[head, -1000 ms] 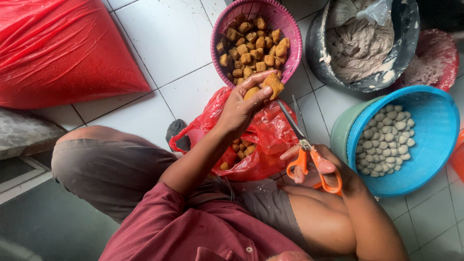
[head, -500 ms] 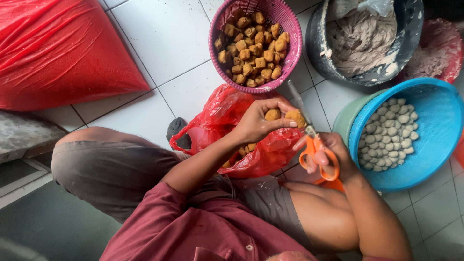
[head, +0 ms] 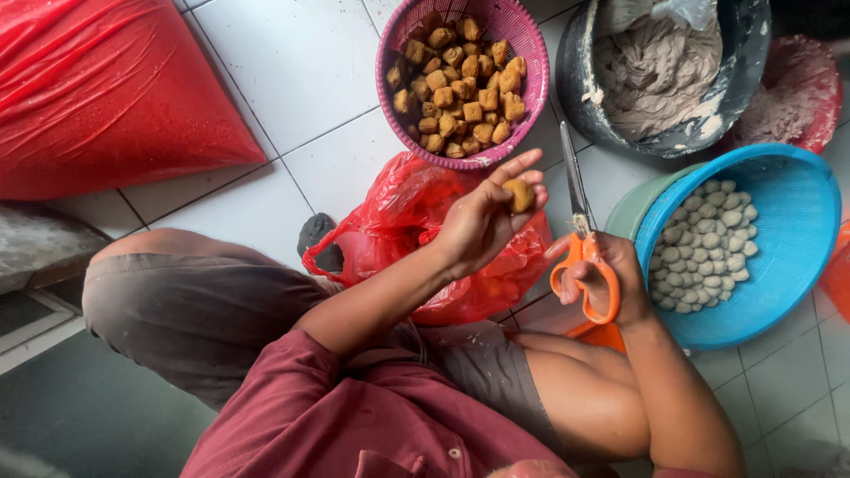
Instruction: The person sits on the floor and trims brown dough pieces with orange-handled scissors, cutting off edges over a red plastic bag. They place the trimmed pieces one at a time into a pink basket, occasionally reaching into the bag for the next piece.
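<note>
Left hand [head: 482,221]: raised over the red bag [head: 425,230], thumb and fingers pinched on one brown fried cube [head: 519,195], remaining fingers fanned loosely upward. Right hand [head: 606,274]: closed through the orange loops of the scissors [head: 580,230], blades together as far as could be told, long axis running up and away from the body, tip aimed between the pink basket [head: 390,133] and the dark tub [head: 744,53]. Cube sat just left of the blades, near their middle, close but apart; no contact visible. Left hand the nearer to the cube, gripping it; right hand lower and to the right, with the blade line passing beside the cube rather than across it. Basket of more brown cubes directly beyond the left hand. Blue basin [head: 797,221] of pale balls just right of the scissors. Grey paste in the tub further back. Large red sack [head: 106,88] well apart on the left, on the tiled floor [head: 292,62].
</note>
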